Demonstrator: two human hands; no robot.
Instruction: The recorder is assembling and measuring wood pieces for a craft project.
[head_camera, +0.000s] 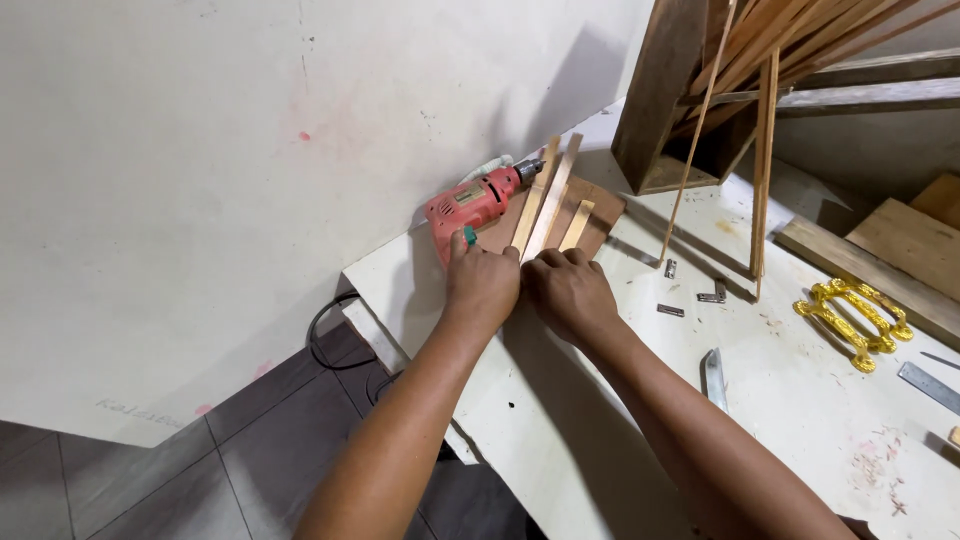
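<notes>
- Left hand (482, 283): fingers curled down on the near ends of the wooden strips (541, 200); whether it pinches one cannot be told.
- Right hand (567, 288): knuckles up, fingers folded onto the same strip ends, touching the left hand; exact hold hidden.
- Wooden strips: three, side by side on a brown board (603, 215) at the white worktable's (600, 420) far corner.
- Red electric drill (473, 204): just left of the strips, on its side.
- Step, judged: evening up the strip ends.
- Nearby: small metal hinges (690, 292), gold handles (855, 318), leaning slats (764, 150).
</notes>
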